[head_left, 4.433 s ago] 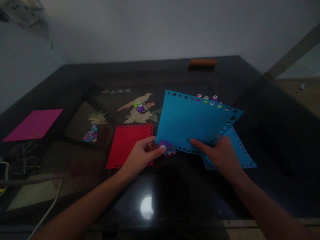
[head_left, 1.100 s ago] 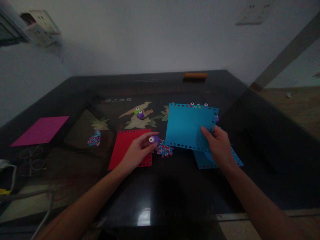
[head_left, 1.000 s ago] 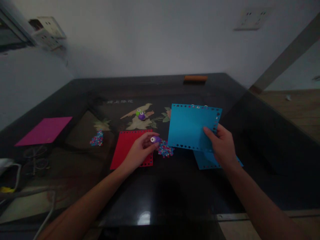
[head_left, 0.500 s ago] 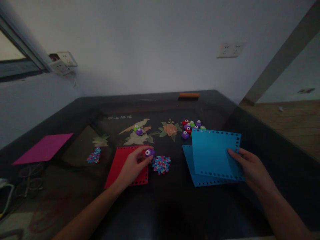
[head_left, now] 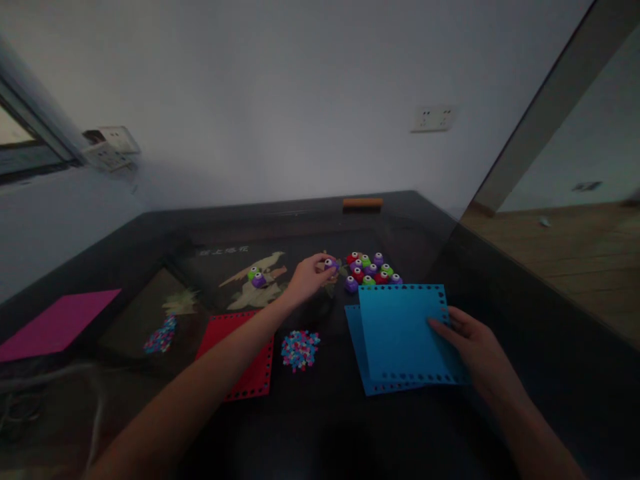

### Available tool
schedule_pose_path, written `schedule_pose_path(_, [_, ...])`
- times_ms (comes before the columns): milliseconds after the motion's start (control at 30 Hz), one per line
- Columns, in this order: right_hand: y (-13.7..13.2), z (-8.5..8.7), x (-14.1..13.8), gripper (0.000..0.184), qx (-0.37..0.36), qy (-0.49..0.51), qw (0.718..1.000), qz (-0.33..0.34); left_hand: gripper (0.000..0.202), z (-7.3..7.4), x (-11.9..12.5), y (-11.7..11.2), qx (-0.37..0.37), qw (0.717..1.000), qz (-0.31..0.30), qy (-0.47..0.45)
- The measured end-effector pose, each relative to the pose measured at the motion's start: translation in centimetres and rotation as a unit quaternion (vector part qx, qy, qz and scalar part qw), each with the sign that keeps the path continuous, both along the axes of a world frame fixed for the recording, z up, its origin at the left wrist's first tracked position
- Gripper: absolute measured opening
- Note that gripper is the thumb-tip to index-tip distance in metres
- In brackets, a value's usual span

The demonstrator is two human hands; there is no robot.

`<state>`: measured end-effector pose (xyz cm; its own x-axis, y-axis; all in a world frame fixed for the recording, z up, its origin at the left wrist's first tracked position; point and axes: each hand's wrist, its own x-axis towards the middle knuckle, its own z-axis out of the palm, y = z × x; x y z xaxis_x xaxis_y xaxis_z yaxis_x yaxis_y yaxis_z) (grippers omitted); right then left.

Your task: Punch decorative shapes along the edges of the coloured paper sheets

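My left hand (head_left: 309,277) reaches far over the dark table, fingers pinched on a small purple paper punch (head_left: 330,265), just left of a cluster of several coloured punches (head_left: 371,270). My right hand (head_left: 475,347) lies on the right edge of a blue sheet (head_left: 405,330) with punched holes along its borders, thumb on top. That sheet rests on a second blue sheet (head_left: 356,347) on the table. A red punched sheet (head_left: 247,360) lies under my left forearm. A heap of confetti (head_left: 299,349) sits between the red and blue sheets.
A green and a purple punch (head_left: 257,277) stand on the bird picture under the glass. A second confetti heap (head_left: 160,336) and a magenta sheet (head_left: 55,325) lie at the left. An orange block (head_left: 363,203) sits at the table's far edge. The table edge (head_left: 500,260) runs along the right.
My left hand has carried the purple punch from beside the red sheet forward to the punch cluster. My right hand has lowered the blue sheet onto the other blue sheet. The view has tilted up.
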<state>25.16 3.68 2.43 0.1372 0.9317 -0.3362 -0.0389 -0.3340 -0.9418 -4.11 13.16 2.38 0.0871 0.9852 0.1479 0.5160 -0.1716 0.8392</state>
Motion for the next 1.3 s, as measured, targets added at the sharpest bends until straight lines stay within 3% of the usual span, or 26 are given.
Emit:
schedule_pose_path(200, [0.2, -0.5, 0.7, 0.046, 0.029, -0.05, 0.998, 0.015, 0.016, -2.1, 2.3, 4.4, -0.021, 0.996, 0.031, 0.078])
schedule_pose_path(500, [0.6, -0.8, 0.8, 0.045, 0.055, -0.078, 0.995, 0.015, 0.031, -2.6, 3.0, 6.0, -0.088, 0.982, 0.022, 0.163])
schedule_pose_path(1100, [1.0, -1.0, 0.4, 0.046, 0.058, -0.128, 0.99, -0.005, 0.018, -2.3, 3.3, 4.2, -0.057, 0.992, 0.038, 0.105])
schedule_pose_path(1300, [0.8, -1.0, 0.1, 0.041, 0.075, -0.118, 0.99, 0.006, 0.019, -1.4, 2.4, 3.0, 0.002, 0.989, 0.058, 0.135])
